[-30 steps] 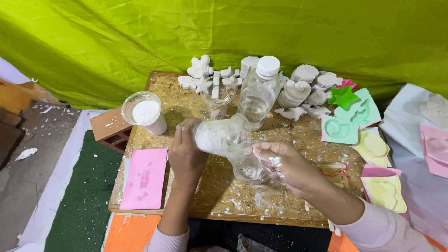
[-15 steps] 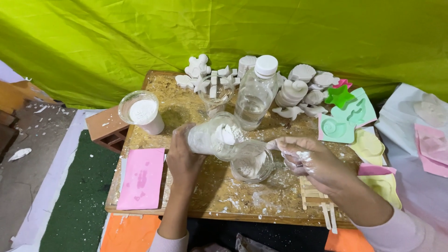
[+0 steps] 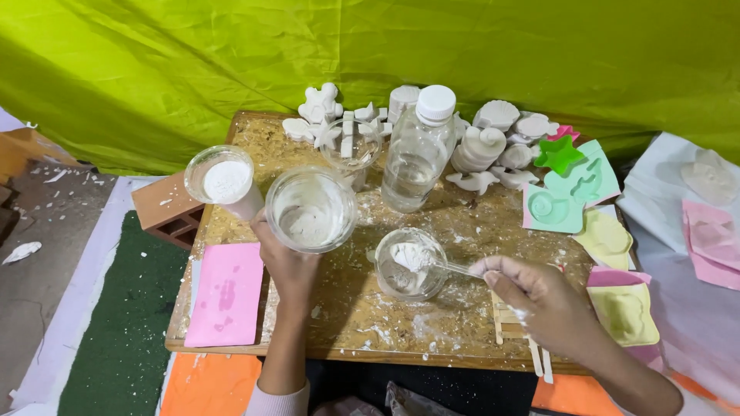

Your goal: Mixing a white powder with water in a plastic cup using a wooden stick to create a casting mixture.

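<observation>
Green tarp backs a dusty board [image 3: 347,308] (powder-strewn); left hand [image 3: 287,258] grips cup [image 3: 311,209], right hand [image 3: 539,296] pinches spoon [image 3: 443,266].

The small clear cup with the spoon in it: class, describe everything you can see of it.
The small clear cup looks like thin see-through plastic, round and upright on the speckled wooden board, in front of the water bottle. White powder or paste lies inside and smears its wall. A clear spoon, held by the right hand, dips into it. Spilled white dust surrounds its base.
</observation>
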